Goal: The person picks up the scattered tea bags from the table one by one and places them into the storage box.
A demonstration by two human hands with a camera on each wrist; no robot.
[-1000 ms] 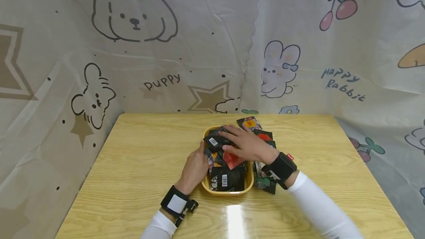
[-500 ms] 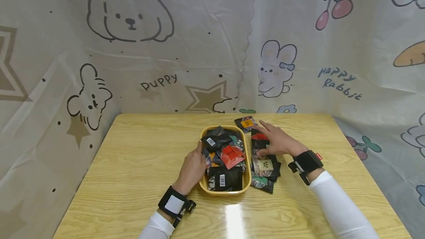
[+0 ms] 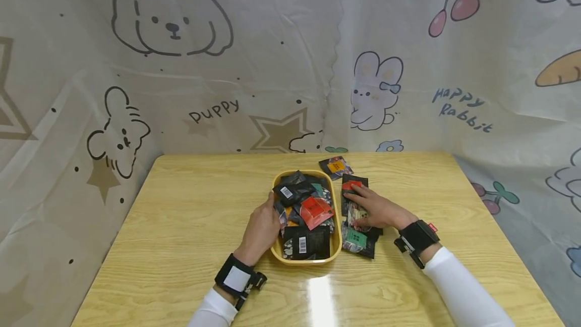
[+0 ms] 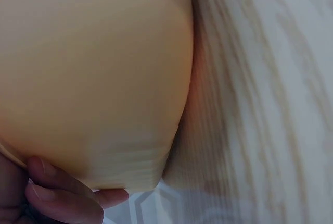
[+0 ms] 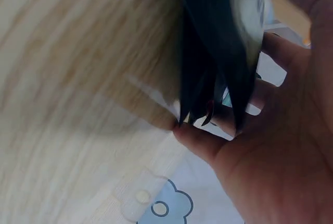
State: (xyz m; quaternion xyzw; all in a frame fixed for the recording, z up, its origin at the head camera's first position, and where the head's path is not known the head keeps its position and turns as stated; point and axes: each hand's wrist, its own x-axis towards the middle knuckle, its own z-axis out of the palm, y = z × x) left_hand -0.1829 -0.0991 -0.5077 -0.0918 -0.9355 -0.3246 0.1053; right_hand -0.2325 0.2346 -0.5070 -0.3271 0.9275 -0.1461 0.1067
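Note:
A yellow plastic basin full of small packets stands mid-table in the head view. My left hand grips its left wall; bent fingers lie against the outside in the left wrist view. To the basin's right, my right hand holds a black packet with a beige label, thumb and fingers spread to either side. In the right wrist view, dark packets tilt up off the table within the bent fingers. A red-labelled packet lies under the fingertips, and a green-labelled packet lies nearer me.
Another packet with an orange label lies behind the basin's right corner. Inside the basin a red packet and a black packet with a barcode lie on top. A printed cloth hangs behind the wooden table.
My right hand has moved from over the basin to the packets on its right and taken hold there. The beige-labelled packet has shifted away, baring the green label. My left hand stays at the basin.

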